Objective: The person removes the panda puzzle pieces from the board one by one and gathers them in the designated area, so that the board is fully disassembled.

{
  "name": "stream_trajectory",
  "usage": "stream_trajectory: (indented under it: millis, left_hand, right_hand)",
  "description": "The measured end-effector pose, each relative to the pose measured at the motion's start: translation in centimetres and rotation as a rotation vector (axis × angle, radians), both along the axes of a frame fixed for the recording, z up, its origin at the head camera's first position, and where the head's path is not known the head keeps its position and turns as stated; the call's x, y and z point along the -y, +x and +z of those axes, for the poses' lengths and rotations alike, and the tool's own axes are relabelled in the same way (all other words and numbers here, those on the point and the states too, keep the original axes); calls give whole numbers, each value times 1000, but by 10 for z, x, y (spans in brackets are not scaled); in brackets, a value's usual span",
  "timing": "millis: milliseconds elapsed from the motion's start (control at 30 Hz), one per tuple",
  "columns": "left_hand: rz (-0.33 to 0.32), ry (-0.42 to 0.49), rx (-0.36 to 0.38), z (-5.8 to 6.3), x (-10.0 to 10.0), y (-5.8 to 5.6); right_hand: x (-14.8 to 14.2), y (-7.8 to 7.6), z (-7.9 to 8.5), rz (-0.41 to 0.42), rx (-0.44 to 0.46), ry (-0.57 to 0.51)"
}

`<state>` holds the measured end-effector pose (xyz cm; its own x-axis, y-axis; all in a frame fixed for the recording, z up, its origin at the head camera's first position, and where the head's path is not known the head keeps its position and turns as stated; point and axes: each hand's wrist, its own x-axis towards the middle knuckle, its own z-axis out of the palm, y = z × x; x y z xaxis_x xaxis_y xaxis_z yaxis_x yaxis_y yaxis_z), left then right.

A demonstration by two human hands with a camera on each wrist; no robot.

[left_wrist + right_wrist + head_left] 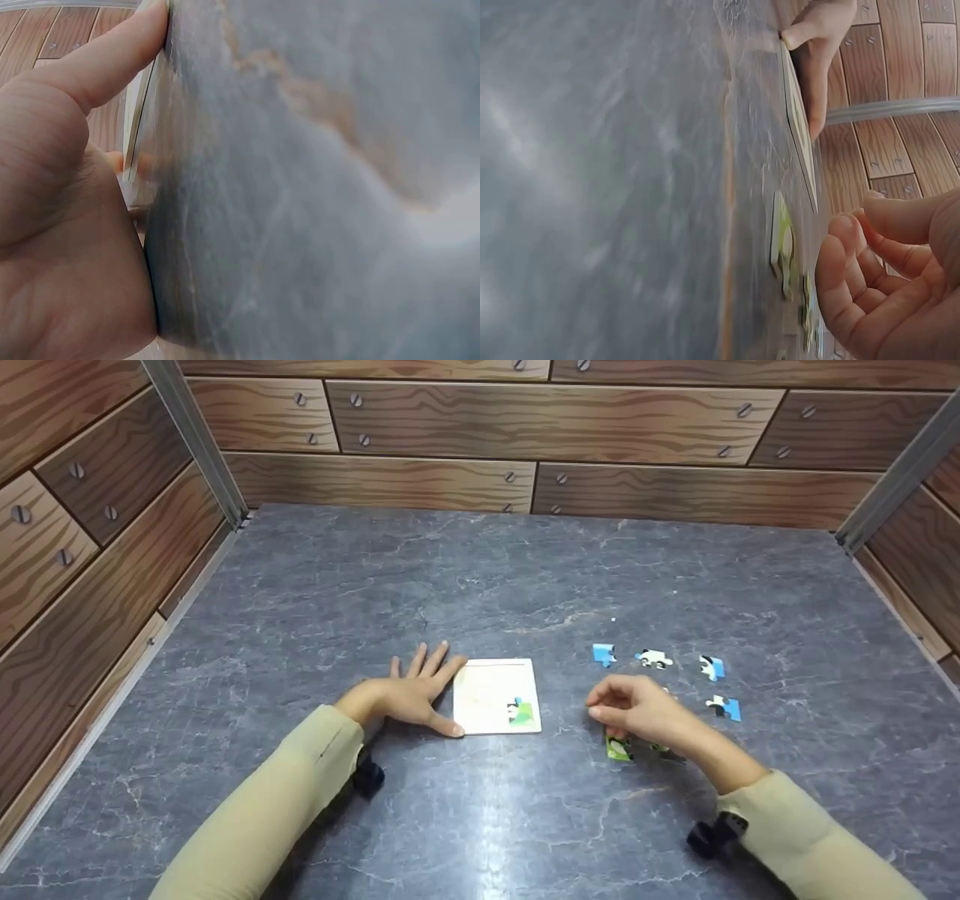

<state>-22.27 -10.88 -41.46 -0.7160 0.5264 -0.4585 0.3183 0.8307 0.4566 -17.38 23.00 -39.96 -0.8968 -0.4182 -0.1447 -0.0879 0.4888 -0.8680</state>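
My left hand lies on the table with fingers spread, thumb and index fingertip at the left edge of a white puzzle board. One green, black and white jigsaw piece sits in the board's near right corner. My right hand hovers right of the board, fingers loosely curled, over loose pieces. In the right wrist view nothing shows between its thumb and fingers. Just below that hand lies a green jigsaw piece, with another green piece partly hidden by the wrist.
Behind and right of my right hand lie a blue jigsaw piece, a black-and-white piece and two pieces with blue parts, one farther back, one nearer. Wood-patterned walls enclose the grey marbled table.
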Motion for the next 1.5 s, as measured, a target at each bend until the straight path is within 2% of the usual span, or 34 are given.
stream_trajectory:
  millis: [233,600,800,1033,1333,1500]
  left_hand:
    - [-7,9,-10,0,1,0]
    - [4,-5,-14,0,-1,0]
    - [3,3,-7,0,-1,-1]
    - [-11,16,-1,0,1,-1]
    - [2,-4,-5,0,0,0]
    - [2,-4,4,0,0,0]
  right_hand:
    - [21,-7,-1,22,-1,29]
    - [53,-14,-3,101,8,35]
    - [61,-19,-5,119,19,35]
    - [71,-25,-8,97,18,20]
    - [80,-28,-8,131,14,90]
    - [81,-28,-9,120,5,116]
